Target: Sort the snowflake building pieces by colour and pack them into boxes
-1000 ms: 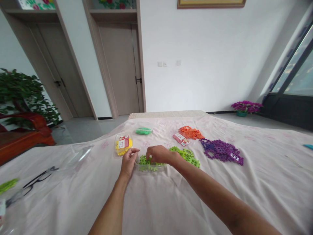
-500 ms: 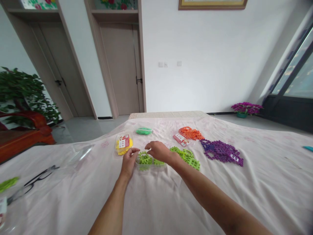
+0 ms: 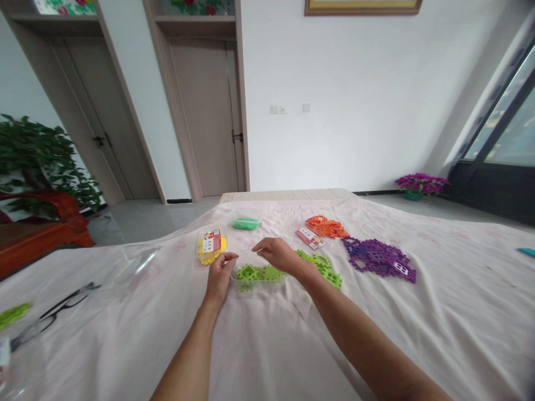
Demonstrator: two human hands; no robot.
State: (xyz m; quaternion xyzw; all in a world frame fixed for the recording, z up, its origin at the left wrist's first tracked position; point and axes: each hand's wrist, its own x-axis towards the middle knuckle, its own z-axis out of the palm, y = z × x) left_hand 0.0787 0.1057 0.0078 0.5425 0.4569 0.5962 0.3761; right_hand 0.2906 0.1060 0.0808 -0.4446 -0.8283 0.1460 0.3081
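Where I sit: a white-walled room with two pale wooden doors [image 3: 209, 111] ahead on the left, a dark-framed window [image 3: 501, 128] on the right, a leafy plant [image 3: 37, 161] far left and a pot of purple flowers [image 3: 420, 182] on the floor by the window
Surface: a pale pink cloth [image 3: 271, 345], wrinkled, spread wide under everything from my arms to the far edge
Piles: purple pieces [image 3: 378, 257] to the right, orange pieces [image 3: 326, 225] beyond them with a red-and-white card [image 3: 309, 238] just beside, loose green pieces [image 3: 326, 268] close by my right wrist
Boxes: a yellow-filled box [image 3: 211, 245] just beyond my left hand, a small green box [image 3: 245, 223] farther off
Off to the left: glasses [image 3: 62, 306], well apart from my hands
Tray: a clear tray [image 3: 257, 277] with green pieces in it, straight ahead of me and lying between my two hands
Long axis: left to right across my view, square to both forearms
Left hand [image 3: 219, 274]: at the tray's left end, thumb and forefinger pinched narrow at the near corner; I cannot tell whether they grip the rim
Right hand [image 3: 281, 256]: over the far rim toward the right half, fingers stretched out and close together, pointing left, nothing visible in its grasp
Nearer hand: the left, touching or just beside the tray; the right hangs a little above it
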